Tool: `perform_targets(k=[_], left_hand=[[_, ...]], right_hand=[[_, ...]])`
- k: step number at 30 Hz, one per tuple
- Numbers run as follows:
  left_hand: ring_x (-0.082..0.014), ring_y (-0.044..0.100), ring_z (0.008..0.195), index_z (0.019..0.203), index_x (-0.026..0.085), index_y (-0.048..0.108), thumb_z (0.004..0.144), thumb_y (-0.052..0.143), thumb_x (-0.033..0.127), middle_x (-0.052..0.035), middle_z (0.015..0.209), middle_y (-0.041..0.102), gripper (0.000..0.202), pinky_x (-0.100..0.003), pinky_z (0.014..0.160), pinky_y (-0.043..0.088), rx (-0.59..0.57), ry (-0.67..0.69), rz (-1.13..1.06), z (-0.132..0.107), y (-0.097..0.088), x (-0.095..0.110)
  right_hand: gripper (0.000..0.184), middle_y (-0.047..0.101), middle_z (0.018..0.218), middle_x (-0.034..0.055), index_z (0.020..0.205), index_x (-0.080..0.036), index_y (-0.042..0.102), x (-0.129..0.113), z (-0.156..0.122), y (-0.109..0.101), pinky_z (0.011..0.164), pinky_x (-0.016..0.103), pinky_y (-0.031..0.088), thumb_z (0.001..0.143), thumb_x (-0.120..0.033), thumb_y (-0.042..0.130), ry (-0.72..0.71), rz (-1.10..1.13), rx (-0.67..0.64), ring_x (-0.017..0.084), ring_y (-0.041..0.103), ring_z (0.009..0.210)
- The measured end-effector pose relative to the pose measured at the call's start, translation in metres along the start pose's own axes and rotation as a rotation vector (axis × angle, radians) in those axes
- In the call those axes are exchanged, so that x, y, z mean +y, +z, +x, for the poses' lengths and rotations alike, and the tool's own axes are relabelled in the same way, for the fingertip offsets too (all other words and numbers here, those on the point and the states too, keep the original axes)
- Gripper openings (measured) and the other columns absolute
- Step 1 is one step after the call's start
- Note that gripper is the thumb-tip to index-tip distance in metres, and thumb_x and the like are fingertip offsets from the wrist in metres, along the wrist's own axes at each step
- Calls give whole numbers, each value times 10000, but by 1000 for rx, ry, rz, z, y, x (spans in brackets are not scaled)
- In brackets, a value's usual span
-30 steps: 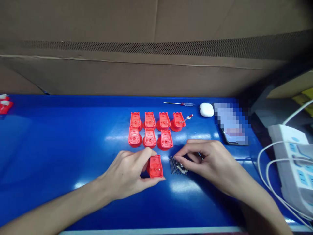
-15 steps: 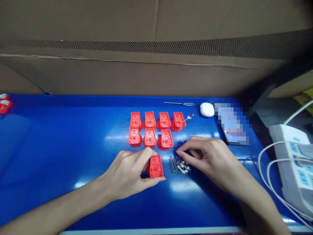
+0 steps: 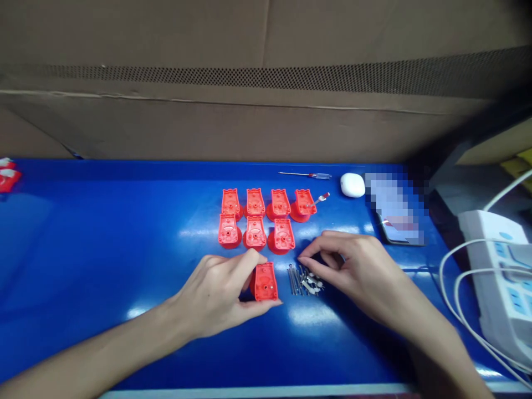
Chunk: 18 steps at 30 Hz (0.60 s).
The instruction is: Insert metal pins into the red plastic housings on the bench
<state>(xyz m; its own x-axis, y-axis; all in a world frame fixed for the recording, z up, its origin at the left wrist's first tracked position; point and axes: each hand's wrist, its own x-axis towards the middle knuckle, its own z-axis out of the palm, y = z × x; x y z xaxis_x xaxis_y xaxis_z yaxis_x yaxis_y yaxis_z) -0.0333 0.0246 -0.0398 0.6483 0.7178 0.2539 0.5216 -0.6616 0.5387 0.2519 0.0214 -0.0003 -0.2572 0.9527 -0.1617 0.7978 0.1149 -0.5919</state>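
Note:
My left hand (image 3: 218,293) grips a small red plastic housing (image 3: 265,281) between thumb and forefinger, resting it on the blue table (image 3: 103,249). Just right of it lies a little pile of metal pins and clips (image 3: 303,280). My right hand (image 3: 353,266) hovers over that pile with thumb and forefinger pinched together at its upper edge; whatever is in the pinch is too small to make out. Behind, several matching red housings (image 3: 257,219) stand in two rows.
A thin screwdriver (image 3: 307,175), a white earbud case (image 3: 352,185) and a phone (image 3: 394,213) lie at the back right. A white power strip (image 3: 499,266) with cables sits at the right edge. Cardboard walls the back. More red parts (image 3: 7,176) lie far left.
My right hand has lifted slightly from the pin pile and drawn its pinch up and to the right. The left hand and its housing have stayed put.

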Motion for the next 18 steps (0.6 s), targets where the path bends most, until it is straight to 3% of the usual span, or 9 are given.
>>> perform_targets(k=[18], left_hand=[[-132, 623, 535, 1194, 214, 585, 952, 810, 554, 55, 792, 722, 474, -267, 545, 484, 11, 29, 24, 0, 0, -1]], right_hand=[[216, 655, 674, -26, 875, -256, 779, -2, -1, -1, 551, 275, 333, 1021, -404, 721, 44, -38, -25, 157, 531, 577]])
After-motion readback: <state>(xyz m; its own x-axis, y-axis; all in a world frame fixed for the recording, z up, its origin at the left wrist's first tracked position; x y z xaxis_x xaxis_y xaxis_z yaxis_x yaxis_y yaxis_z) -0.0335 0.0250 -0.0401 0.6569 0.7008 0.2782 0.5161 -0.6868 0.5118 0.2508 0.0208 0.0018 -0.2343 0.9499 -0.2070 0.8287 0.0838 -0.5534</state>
